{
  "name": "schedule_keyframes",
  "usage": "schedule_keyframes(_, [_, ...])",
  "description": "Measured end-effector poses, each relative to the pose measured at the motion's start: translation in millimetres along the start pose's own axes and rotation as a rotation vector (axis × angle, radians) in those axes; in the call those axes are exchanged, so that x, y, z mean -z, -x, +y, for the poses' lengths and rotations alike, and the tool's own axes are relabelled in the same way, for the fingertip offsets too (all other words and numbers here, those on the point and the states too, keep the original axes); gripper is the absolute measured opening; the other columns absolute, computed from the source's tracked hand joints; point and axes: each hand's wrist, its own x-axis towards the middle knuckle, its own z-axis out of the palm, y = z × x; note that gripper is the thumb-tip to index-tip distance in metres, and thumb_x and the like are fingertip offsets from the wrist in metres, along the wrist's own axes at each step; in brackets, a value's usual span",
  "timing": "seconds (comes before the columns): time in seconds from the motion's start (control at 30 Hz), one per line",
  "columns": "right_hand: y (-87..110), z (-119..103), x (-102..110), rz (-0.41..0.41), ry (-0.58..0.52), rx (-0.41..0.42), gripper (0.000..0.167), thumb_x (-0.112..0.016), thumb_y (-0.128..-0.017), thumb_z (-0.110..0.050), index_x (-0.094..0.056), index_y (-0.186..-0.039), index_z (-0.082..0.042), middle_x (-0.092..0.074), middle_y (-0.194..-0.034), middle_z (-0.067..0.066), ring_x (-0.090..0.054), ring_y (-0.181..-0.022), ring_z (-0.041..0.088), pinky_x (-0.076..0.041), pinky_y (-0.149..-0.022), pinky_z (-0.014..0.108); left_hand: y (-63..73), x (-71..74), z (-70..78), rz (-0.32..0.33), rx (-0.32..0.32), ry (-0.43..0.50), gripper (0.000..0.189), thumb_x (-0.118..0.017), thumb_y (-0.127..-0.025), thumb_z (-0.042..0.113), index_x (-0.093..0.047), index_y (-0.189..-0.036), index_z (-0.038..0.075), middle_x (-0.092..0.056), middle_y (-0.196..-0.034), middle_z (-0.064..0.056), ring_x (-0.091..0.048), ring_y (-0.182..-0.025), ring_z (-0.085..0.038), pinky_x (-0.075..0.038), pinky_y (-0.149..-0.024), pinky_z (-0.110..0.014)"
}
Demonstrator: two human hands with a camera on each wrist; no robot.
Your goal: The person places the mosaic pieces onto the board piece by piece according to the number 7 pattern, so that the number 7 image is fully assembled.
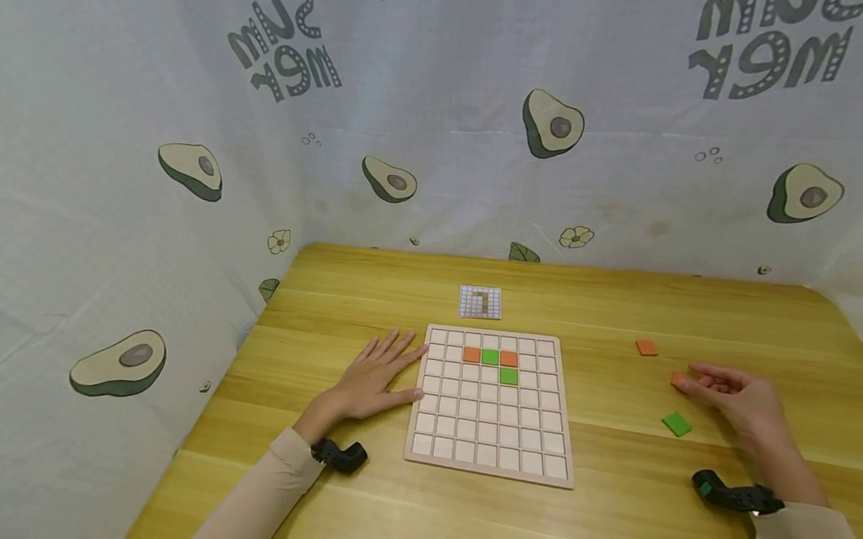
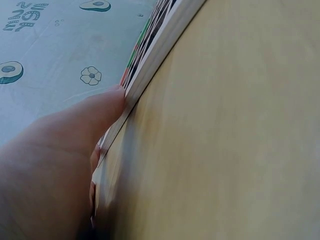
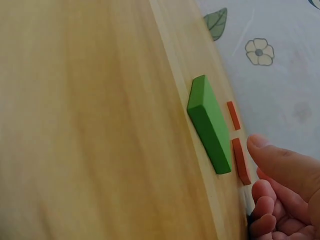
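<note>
My left hand point(image 1: 374, 382) lies flat with fingers spread on the table, its fingertips at the left edge of a wooden grid board point(image 1: 485, 473). The left wrist view shows the thumb point(image 2: 102, 106) against the board's edge. Two orange and two green tiles sit in the board's upper cells. At the right, my right hand point(image 1: 745, 404) has thumb and fingers at an orange tile point(image 1: 678, 378). That tile point(image 3: 241, 161) looks flat on the table in the right wrist view; whether it is pinched is unclear. A green tile point(image 1: 677, 424) lies nearer me, another orange tile point(image 1: 647, 348) farther away.
A small printed card point(image 1: 480, 302) with a coloured grid pattern lies behind the board. The wooden table point(image 1: 609, 524) ends at a pale curtain point(image 1: 442, 112) with avocado prints. Black wrist devices point(image 1: 735, 493) are strapped on both wrists.
</note>
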Motion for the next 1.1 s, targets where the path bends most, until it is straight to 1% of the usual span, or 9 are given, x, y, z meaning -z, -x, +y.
schedule_keyframes(0.13, [-0.4, 1.8, -1.1, 0.002, 0.039, 0.028, 0.030, -0.079, -0.088, -0.030, -0.075, -0.113, -0.015, -0.060, -0.083, -0.016, -0.049, -0.070, 0.007, -0.043, -0.057, 0.021, -0.1, -0.2, -1.0, -0.014, 0.008, -0.001, 0.075, -0.041, -0.099, 0.064, -0.017, -0.162, 0.028, -0.004, -0.167, -0.002, 0.003, -0.152, -0.027, 0.004, -0.120, -0.049])
schedule_keyframes(0.2, [-1.1, 2.6, -1.2, 0.002, 0.055, 0.040, 0.032, -0.080, -0.087, -0.029, -0.075, -0.113, -0.012, -0.060, -0.082, -0.015, -0.048, -0.069, 0.006, -0.043, -0.056, 0.021, 0.0, -0.5, -1.3, -0.022, 0.014, -0.004, 0.075, -0.040, -0.099, 0.065, -0.016, -0.161, 0.030, -0.003, -0.167, -0.001, 0.003, -0.152, -0.026, 0.004, -0.120, -0.049])
schedule_keyframes(0.3, [-1.4, 2.3, -1.8, -0.002, 0.091, 0.043, 0.044, -0.079, -0.088, -0.031, -0.071, -0.119, -0.001, -0.059, -0.081, -0.013, -0.048, -0.069, 0.007, -0.042, -0.056, 0.022, 0.3, -0.9, -1.3, -0.025, 0.017, -0.005, 0.075, -0.039, -0.099, 0.065, -0.015, -0.161, 0.030, -0.003, -0.167, -0.001, 0.004, -0.152, -0.026, 0.005, -0.120, -0.049])
schedule_keyframes(0.43, [-1.1, 1.0, -3.7, 0.001, 0.159, 0.055, 0.062, -0.078, -0.089, -0.033, -0.061, -0.126, 0.013, -0.059, -0.080, -0.008, -0.047, -0.068, 0.008, -0.041, -0.055, 0.023, 0.8, -1.3, -1.4, -0.023, 0.016, 0.000, 0.076, -0.039, -0.099, 0.065, -0.014, -0.161, 0.030, -0.003, -0.167, -0.001, 0.003, -0.152, -0.026, 0.005, -0.120, -0.049])
schedule_keyframes(0.6, [-2.0, 1.0, -4.5, 0.001, 0.212, 0.069, 0.063, -0.076, -0.090, -0.035, -0.061, -0.126, 0.014, -0.058, -0.079, -0.004, -0.047, -0.067, 0.009, -0.040, -0.055, 0.024, -0.2, -1.7, -2.6, -0.021, 0.015, -0.006, 0.076, -0.039, -0.099, 0.066, -0.014, -0.161, 0.031, -0.002, -0.167, 0.000, 0.004, -0.152, -0.025, 0.005, -0.120, -0.048])
schedule_keyframes(0.9, [-2.6, 2.1, -3.7, -0.014, 0.222, 0.067, 0.062, -0.076, -0.090, -0.035, -0.061, -0.125, 0.015, -0.056, -0.078, 0.001, -0.045, -0.066, 0.011, -0.038, -0.054, 0.026, -0.9, -1.5, -3.1, -0.025, 0.017, -0.003, 0.076, -0.038, -0.098, 0.067, -0.013, -0.161, 0.032, -0.002, -0.167, 0.001, 0.005, -0.152, -0.024, 0.005, -0.120, -0.047])
schedule_keyframes(1.1, [-1.5, 0.3, -4.1, -0.020, 0.230, 0.070, 0.061, -0.075, -0.091, -0.034, -0.061, -0.125, 0.015, -0.056, -0.079, 0.002, -0.043, -0.066, 0.012, -0.037, -0.053, 0.027, -0.7, -1.3, -2.2, -0.014, 0.015, -0.002, 0.076, -0.040, -0.099, 0.065, -0.015, -0.162, 0.030, -0.003, -0.167, -0.001, 0.003, -0.152, -0.025, 0.004, -0.120, -0.048])
